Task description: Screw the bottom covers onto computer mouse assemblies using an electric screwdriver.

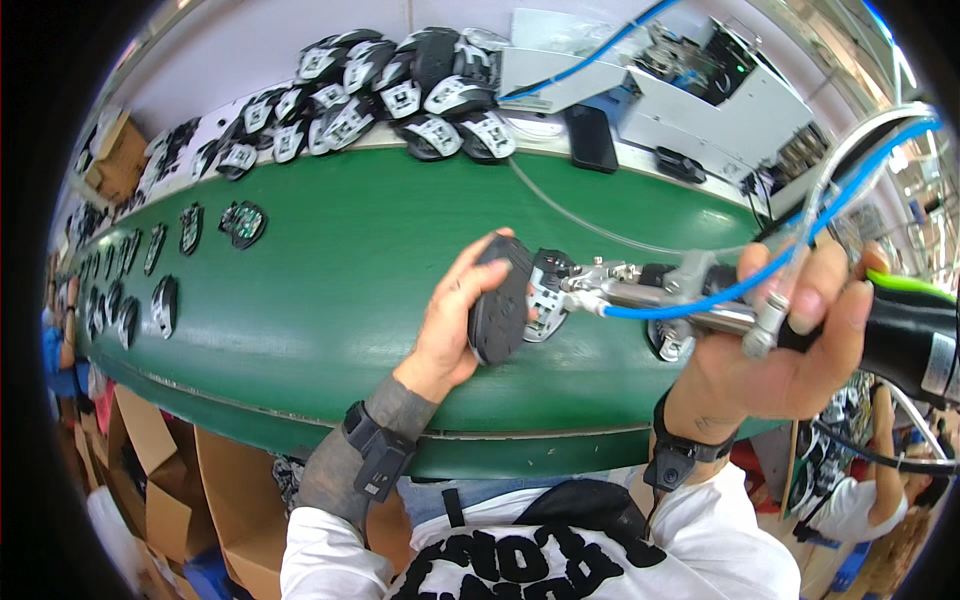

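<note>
My left hand (446, 318) is closed round a dark, mouse-shaped shell (500, 305), tilted up on its edge above the green belt. Right beside it is a white and black mouse shell part (546, 305); whether it touches the dark shell or my fingers I cannot tell. My right hand (790, 340) grips a black power screwdriver (905, 330), held sideways with its metal front end pointing left. A blue air hose (700, 303) runs along the tool to a fitting near its tip, which lies over the white and black part. Another mouse shell (670, 340) is partly hidden beneath the tool.
Piled mouse shells (350, 90) line the far ledge, beside a phone (591, 138) and a white machine (690, 110). Circuit boards (243, 224) and more shells (164, 306) sit on the belt (340, 250) at left. Cardboard boxes (235, 490) stand below; other people work at both sides.
</note>
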Demonstrator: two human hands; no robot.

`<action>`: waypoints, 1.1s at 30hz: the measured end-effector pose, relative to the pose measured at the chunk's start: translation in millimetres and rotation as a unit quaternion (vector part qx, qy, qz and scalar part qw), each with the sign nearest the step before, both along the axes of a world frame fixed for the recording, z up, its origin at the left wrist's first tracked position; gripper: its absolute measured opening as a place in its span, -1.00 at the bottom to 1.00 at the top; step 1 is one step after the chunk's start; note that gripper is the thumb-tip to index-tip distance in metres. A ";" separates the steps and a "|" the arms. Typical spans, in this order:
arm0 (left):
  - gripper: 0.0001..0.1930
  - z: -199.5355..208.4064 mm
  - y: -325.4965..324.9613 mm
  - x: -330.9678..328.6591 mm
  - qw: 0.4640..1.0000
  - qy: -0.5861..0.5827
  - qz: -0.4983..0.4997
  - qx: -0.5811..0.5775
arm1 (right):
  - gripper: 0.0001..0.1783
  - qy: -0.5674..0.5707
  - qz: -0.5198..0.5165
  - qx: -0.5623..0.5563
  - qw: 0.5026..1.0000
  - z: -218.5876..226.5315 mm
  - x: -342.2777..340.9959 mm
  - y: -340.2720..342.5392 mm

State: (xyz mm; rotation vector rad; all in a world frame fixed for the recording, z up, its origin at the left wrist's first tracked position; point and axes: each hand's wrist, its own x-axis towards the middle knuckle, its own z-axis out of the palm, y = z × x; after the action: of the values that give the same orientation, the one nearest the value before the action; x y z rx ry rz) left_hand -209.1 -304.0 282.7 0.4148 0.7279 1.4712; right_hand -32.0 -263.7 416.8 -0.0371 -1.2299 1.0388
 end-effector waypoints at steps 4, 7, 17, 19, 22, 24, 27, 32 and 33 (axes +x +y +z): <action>-0.52 -7.1 14.2 -21.0 0.990 -0.066 0.121 0.007 | -0.75 0.033 0.061 -0.009 0.998 2.9 7.2 -7.4; -0.52 -3.8 12.0 -22.7 0.985 -0.099 0.128 0.053 | -0.72 0.006 0.111 0.031 0.993 -1.9 -0.1 -10.6; -0.48 -0.3 2.6 -18.2 0.978 -0.139 0.115 0.109 | -0.48 -0.016 0.075 -0.024 0.997 -9.8 -11.8 -21.9; -0.47 0.5 2.7 -16.8 0.982 -0.112 0.104 0.109 | -0.49 -0.024 0.058 -0.021 0.998 -8.4 -10.2 -22.1; -0.47 0.2 2.9 -14.8 0.984 -0.101 0.104 0.104 | -0.50 -0.028 0.056 -0.006 0.998 -7.6 -10.1 -20.8; -0.47 0.4 2.4 -15.6 0.984 -0.101 0.108 0.100 | -0.51 -0.023 0.070 -0.002 0.997 -8.8 -10.6 -19.8; -0.47 -0.2 1.2 -16.6 0.981 -0.125 0.101 0.105 | -0.52 -0.021 0.083 0.000 0.996 -9.3 -10.5 -20.6; -0.47 1.5 1.0 -16.6 0.980 -0.128 0.109 0.106 | -0.54 -0.023 0.086 -0.002 0.996 -8.4 -11.3 -21.1; -0.47 1.9 0.2 -16.9 0.980 -0.128 0.111 0.106 | -0.54 -0.022 0.085 -0.005 0.996 -8.5 -11.8 -21.3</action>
State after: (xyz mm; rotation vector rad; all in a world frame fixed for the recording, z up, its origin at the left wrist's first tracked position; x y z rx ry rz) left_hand -226.0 -303.8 284.6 0.3044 0.4216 1.7829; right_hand -43.8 -285.1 408.4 0.0388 -1.2852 1.1973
